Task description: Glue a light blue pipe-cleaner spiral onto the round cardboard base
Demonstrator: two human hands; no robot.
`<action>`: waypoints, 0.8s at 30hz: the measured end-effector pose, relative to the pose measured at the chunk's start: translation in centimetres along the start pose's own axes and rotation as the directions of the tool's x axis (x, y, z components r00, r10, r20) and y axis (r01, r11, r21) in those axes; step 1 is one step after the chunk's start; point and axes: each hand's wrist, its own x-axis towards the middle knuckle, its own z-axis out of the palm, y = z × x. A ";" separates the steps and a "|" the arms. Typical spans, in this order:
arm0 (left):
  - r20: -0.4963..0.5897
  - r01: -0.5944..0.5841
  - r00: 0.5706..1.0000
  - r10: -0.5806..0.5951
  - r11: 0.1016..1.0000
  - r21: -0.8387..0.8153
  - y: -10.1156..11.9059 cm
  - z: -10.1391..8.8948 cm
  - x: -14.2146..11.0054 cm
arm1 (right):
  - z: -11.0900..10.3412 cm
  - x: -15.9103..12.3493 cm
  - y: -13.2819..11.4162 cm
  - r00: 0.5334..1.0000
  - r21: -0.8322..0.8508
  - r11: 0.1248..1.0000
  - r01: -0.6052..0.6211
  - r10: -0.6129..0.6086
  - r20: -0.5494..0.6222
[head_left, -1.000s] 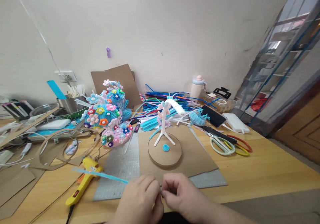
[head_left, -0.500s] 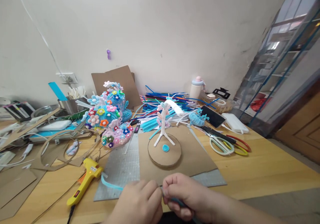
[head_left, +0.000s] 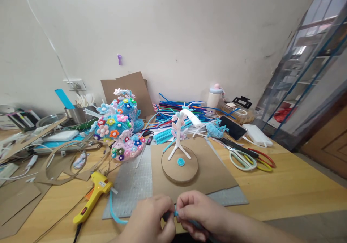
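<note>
At the table's front edge my left hand (head_left: 153, 217) and my right hand (head_left: 199, 214) meet, fingers curled in pinches. Both grip a light-blue pipe cleaner (head_left: 116, 217); one end trails out left of my left hand, and a small blue bit shows between the fingertips. Beyond them a round cardboard disc (head_left: 169, 172) lies on a cardboard sheet (head_left: 217, 174). A flat blue coil (head_left: 181, 162) sits on the disc. Behind the coil stands a white branched stem (head_left: 178, 138) with a drooping top and small pastel flowers.
A yellow glue gun (head_left: 93, 197) lies to the left on the wooden table. Scissors (head_left: 242, 159) and pliers (head_left: 267, 160) rest at the right. A flower-covered model (head_left: 114, 123) and a pile of pipe cleaners (head_left: 184, 105) are at the back. A grey cutting mat (head_left: 132, 185) lies under the cardboard.
The fingers of my left hand have opened slightly at the tips, showing the blue bit between the hands. The trailing pipe cleaner now bends down more steeply. The view has shifted slightly.
</note>
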 end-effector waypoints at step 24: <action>0.288 0.340 0.925 -0.248 0.878 -0.337 -0.3 2.1 1.8 | -1.4 0.2 1.6 0.776 -0.828 0.386 0.407 -0.624 0.091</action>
